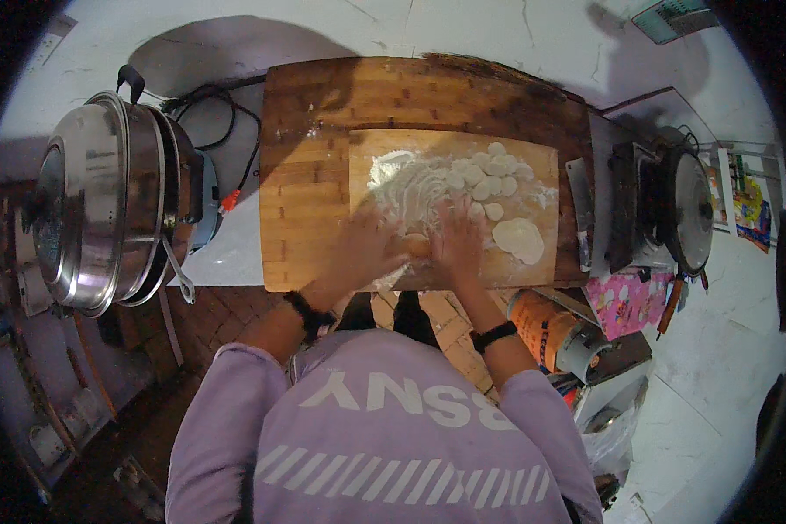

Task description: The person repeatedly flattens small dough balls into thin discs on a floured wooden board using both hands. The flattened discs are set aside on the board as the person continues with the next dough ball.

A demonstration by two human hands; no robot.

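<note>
Both hands are over a floured wooden board. My left hand, blurred, reaches over the board's left front part with fingers spread. My right hand lies palm down nearer the middle, fingers pointing away from me. Between them, close to the front edge, is a small brownish thing, partly hidden; what it is I cannot tell. Loose flour covers the back left of the board. Several small dough discs lie in a cluster behind my right hand, and larger flat dough rounds lie to its right.
Under the board is a larger wooden board. A cleaver lies at its right edge. A large lidded steel pot stands at the left by a black cable with a red plug. A lidded pan is at the right.
</note>
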